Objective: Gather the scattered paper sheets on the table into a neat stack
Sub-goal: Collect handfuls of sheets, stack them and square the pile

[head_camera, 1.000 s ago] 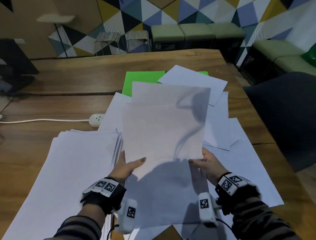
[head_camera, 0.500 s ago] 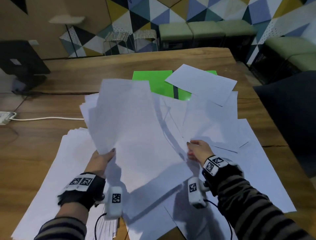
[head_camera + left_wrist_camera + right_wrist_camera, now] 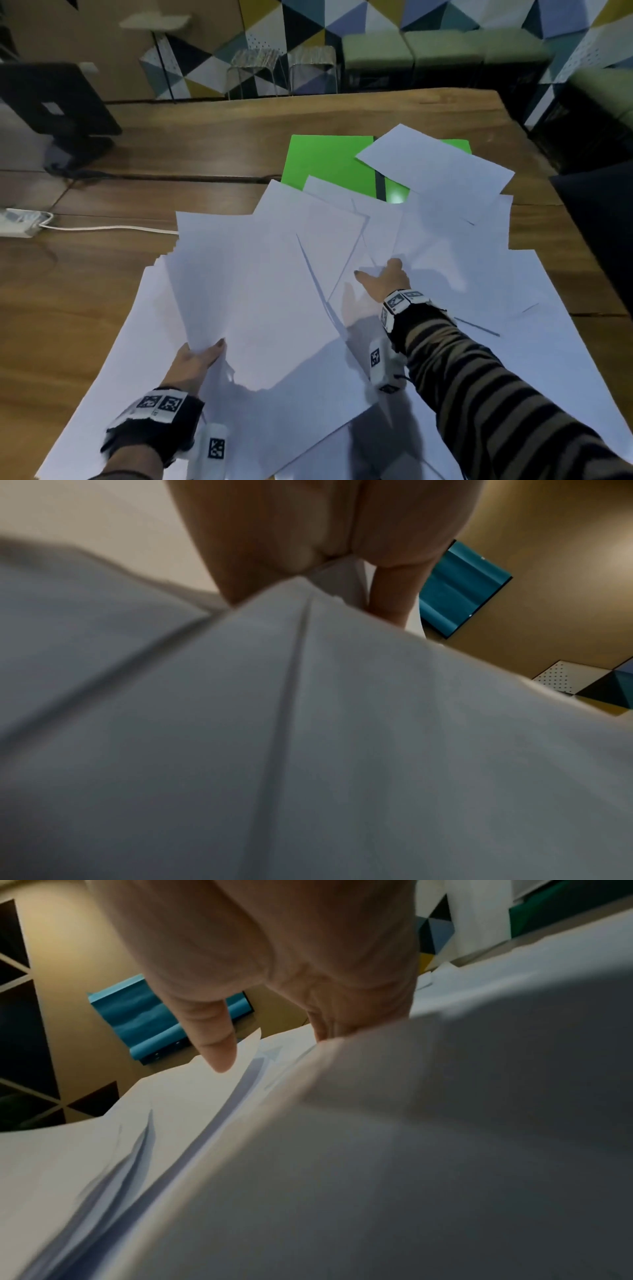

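Note:
My left hand [image 3: 200,356] grips a sheaf of white paper sheets [image 3: 260,291] by its near left corner, thumb on top; in the left wrist view the fingers [image 3: 390,599] pinch the sheaf's edge [image 3: 329,569]. The sheaf hangs tilted over the stack of sheets [image 3: 137,342] at the left. My right hand [image 3: 380,279] lies among the scattered sheets [image 3: 455,260] in the middle. Its fingers are slid under a sheet's edge and hidden, and its thumb [image 3: 215,1047] is spread out on top. More sheets [image 3: 435,164] lie further back.
A green folder [image 3: 329,161] lies beyond the papers, partly covered. A white power strip [image 3: 20,222] and its cable [image 3: 113,228] lie at the left on the wooden table [image 3: 85,291]. A monitor stand [image 3: 58,102] is at the far left, a dark chair [image 3: 599,222] at the right.
The sheaf swung left over the left stack and only my left hand holds it now. My right hand let go and moved forward into the scattered sheets.

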`<act>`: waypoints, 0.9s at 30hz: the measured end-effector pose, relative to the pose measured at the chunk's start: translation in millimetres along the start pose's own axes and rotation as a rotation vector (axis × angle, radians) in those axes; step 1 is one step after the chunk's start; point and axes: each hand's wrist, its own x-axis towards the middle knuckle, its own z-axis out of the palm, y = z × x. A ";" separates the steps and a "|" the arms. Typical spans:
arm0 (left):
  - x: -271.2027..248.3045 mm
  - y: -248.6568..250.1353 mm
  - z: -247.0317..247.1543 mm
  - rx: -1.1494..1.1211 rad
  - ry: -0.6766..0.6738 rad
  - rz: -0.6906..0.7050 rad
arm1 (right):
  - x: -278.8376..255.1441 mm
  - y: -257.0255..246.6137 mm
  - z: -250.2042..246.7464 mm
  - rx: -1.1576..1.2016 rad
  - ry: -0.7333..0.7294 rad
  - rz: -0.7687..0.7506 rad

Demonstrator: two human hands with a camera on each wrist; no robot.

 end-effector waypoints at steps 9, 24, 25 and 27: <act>2.1 1.7 -1.1 -0.056 -0.068 -0.016 | -13.7 -13.2 32.7 0.118 0.059 -0.053; -8.2 0.6 4.4 -0.011 -0.079 0.024 | -19.8 -19.8 25.3 0.237 0.043 -0.060; -9.3 0.2 6.0 -0.007 -0.089 0.028 | -20.0 -22.0 26.5 0.212 0.028 -0.059; -10.3 -0.5 8.0 0.007 -0.106 0.039 | -18.9 -26.0 28.3 0.151 0.035 -0.042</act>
